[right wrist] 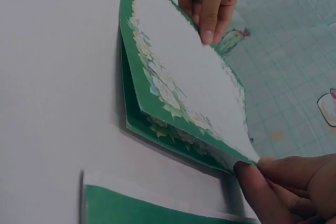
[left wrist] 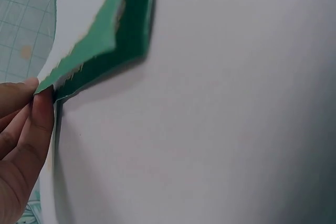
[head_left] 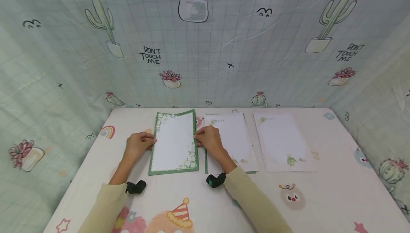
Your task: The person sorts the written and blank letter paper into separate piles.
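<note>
A sheet of paper (head_left: 174, 140) with a green border and pale flowers along its edges lies at the left of the table. My left hand (head_left: 137, 146) pinches its left edge between thumb and fingers. On the opposite edge, my right hand (head_left: 209, 140) pinches the paper the same way. From the right wrist view, the top sheet (right wrist: 189, 66) is bowed and lifted apart from another green-bordered sheet (right wrist: 163, 137) underneath. A similar gap between green edges shows in the left wrist view, beside the left fingers (left wrist: 39, 129).
Right of the green sheet lies a stack of white papers (head_left: 234, 137), with green edges peeking out beneath. Farther right is another white stack (head_left: 280, 140) with small plant prints. A patterned tablecloth (head_left: 256, 204) covers the table; a cactus-print curtain (head_left: 211, 48) hangs behind.
</note>
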`<act>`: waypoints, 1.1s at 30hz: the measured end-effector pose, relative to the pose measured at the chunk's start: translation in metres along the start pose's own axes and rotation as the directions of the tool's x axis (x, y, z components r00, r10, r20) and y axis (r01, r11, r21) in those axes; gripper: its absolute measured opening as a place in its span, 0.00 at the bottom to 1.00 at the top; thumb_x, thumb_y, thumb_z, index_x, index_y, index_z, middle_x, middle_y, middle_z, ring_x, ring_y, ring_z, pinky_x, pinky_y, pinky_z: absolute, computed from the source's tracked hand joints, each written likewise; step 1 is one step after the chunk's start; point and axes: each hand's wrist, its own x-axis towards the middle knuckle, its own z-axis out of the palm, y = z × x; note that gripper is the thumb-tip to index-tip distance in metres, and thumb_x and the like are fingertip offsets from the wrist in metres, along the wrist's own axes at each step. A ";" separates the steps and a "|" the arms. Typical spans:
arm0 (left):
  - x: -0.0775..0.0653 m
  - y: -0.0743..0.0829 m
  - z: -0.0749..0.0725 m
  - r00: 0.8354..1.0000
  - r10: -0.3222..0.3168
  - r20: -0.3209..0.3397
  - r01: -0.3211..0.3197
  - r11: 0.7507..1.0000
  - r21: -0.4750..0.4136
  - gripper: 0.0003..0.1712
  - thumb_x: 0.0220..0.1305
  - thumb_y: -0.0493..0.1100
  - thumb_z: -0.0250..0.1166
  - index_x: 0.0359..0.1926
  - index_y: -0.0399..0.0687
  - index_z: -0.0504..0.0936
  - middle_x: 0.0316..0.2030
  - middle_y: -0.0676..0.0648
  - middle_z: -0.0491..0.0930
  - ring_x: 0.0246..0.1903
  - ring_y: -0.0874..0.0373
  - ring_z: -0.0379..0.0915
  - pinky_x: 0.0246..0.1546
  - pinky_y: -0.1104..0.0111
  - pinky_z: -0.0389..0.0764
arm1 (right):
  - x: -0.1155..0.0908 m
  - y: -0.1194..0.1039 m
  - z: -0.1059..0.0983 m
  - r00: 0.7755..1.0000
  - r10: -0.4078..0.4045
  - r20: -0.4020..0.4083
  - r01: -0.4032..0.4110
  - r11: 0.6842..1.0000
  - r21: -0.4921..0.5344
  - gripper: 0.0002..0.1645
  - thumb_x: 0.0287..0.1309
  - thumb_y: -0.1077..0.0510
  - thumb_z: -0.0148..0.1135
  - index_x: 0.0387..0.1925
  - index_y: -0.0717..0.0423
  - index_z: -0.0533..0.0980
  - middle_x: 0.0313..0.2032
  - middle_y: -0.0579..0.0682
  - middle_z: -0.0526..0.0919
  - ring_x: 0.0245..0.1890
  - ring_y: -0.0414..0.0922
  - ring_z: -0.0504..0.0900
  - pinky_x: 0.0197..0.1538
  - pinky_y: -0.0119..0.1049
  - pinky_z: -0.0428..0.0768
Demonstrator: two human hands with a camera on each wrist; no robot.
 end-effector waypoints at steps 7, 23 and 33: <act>-0.002 0.002 0.003 0.999 0.029 -0.014 -0.028 0.998 0.047 0.14 0.66 0.36 0.70 0.47 0.28 0.84 0.36 0.36 0.88 0.32 0.52 0.88 0.31 0.71 0.87 | -0.003 -0.002 -0.004 1.000 -0.011 0.002 0.011 1.000 -0.016 0.06 0.61 0.64 0.71 0.36 0.65 0.87 0.26 0.53 0.87 0.24 0.45 0.88 0.28 0.32 0.86; -0.010 0.009 -0.009 0.998 0.024 -0.055 -0.012 0.978 0.209 0.16 0.67 0.38 0.70 0.49 0.28 0.84 0.36 0.36 0.88 0.31 0.52 0.87 0.33 0.68 0.85 | -0.005 -0.006 -0.011 0.998 -0.048 0.040 0.050 0.997 -0.054 0.10 0.68 0.60 0.65 0.37 0.64 0.86 0.25 0.53 0.88 0.25 0.47 0.89 0.30 0.31 0.85; -0.027 0.034 0.009 0.994 0.106 -0.023 -0.096 0.956 0.276 0.13 0.70 0.36 0.61 0.50 0.31 0.84 0.41 0.35 0.86 0.42 0.43 0.84 0.40 0.55 0.85 | -0.017 -0.003 -0.052 0.996 -0.089 -0.002 0.088 0.987 -0.132 0.12 0.68 0.55 0.66 0.41 0.62 0.87 0.31 0.53 0.88 0.31 0.45 0.88 0.37 0.33 0.86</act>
